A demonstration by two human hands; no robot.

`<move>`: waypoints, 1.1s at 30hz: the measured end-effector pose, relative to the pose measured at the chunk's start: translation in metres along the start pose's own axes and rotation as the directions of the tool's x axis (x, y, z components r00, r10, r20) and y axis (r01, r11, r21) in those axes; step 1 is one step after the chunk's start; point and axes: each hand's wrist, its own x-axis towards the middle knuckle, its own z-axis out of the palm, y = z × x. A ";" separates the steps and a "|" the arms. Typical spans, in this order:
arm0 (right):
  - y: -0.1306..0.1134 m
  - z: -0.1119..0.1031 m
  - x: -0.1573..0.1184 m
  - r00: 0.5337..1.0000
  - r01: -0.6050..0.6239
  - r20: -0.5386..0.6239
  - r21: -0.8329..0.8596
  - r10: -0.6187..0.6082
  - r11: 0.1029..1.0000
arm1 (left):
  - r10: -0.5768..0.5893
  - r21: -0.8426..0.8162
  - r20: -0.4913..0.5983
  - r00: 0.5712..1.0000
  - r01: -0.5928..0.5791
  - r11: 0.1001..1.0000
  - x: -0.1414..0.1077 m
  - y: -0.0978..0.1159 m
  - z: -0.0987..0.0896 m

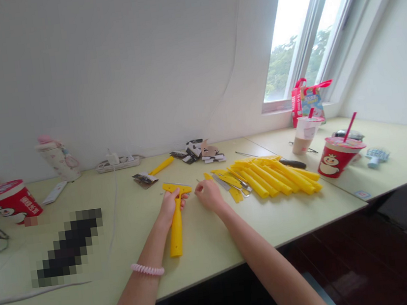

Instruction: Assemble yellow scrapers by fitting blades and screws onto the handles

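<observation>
My left hand (168,207) is wrapped round a yellow scraper (176,230), near its head, with the handle pointing toward me. A thin metal blade edge shows along the far side of that head. Just to the right, my right hand (209,194) has thumb and fingertips pinched together; a tiny thing seems to stick out, too small to name. Beside that hand lie loose yellow scraper parts and metal blades (234,184). Further right is a pile of yellow scraper handles (276,175), with a dark-handled screwdriver (292,163) partly behind them.
Another yellow scraper (162,166) with black packaging lies behind my left hand, near crumpled cards (195,149). Drink cups (338,158) stand at right, a red bucket cup (13,203) at left. A power strip (119,164) with a cable sits by the wall.
</observation>
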 end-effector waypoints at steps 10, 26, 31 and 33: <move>-0.002 -0.014 -0.001 0.989 0.087 0.056 0.502 -0.133 0.861 | -0.076 0.108 0.116 0.990 0.064 0.992 -0.010 0.001 0.007; -0.012 -0.022 -0.006 0.959 -0.228 0.281 0.708 0.029 0.668 | -0.094 0.157 0.192 0.977 0.064 0.986 -0.014 0.001 0.012; -0.013 -0.024 -0.007 0.953 -0.251 0.302 0.715 0.036 0.652 | -0.087 0.166 0.184 0.979 0.056 0.984 -0.013 0.000 0.010; -0.013 -0.024 -0.006 0.953 -0.245 0.300 0.719 0.027 0.650 | -0.087 0.167 0.186 0.979 0.055 0.984 -0.012 -0.001 0.009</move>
